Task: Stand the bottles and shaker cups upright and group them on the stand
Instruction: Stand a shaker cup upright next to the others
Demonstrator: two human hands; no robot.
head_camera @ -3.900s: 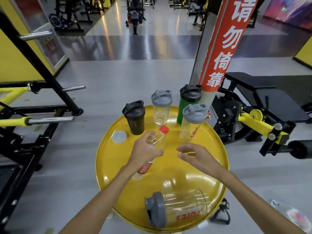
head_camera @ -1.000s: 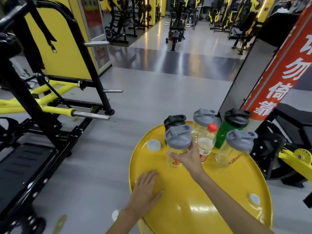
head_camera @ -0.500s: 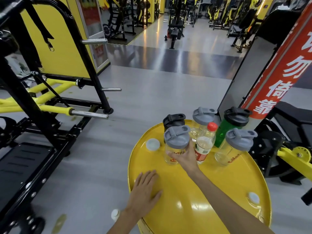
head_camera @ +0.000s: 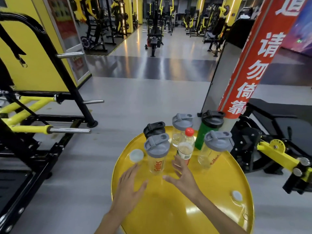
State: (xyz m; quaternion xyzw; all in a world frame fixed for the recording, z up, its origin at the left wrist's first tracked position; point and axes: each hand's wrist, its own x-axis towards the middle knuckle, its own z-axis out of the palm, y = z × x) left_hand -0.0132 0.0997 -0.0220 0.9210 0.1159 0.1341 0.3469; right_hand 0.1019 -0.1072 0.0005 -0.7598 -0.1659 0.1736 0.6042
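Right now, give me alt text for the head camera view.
Five shaker cups and a red-capped bottle stand upright, grouped at the far side of a round yellow stand. The left hand and right hand, both open, hover near them.

The round yellow metal stand (head_camera: 168,215) is cut off by the bottom edge, so its near rim and whatever carries it are not seen. The black-lidded black shaker cup (head_camera: 154,129) is largely hidden behind the clear shaker cup with the grey lid (head_camera: 157,155), only its lid being shown. The lower label of the clear red-capped plastic bottle (head_camera: 185,147) is covered by the fingers of the right hand (head_camera: 183,179). The base of the green black-lidded shaker cup (head_camera: 203,135) is masked by a second clear grey-lidded cup (head_camera: 214,149). Both forearms are cropped at the bottom edge. The left hand (head_camera: 130,188) is blurred, and contact with the stand cannot be told.
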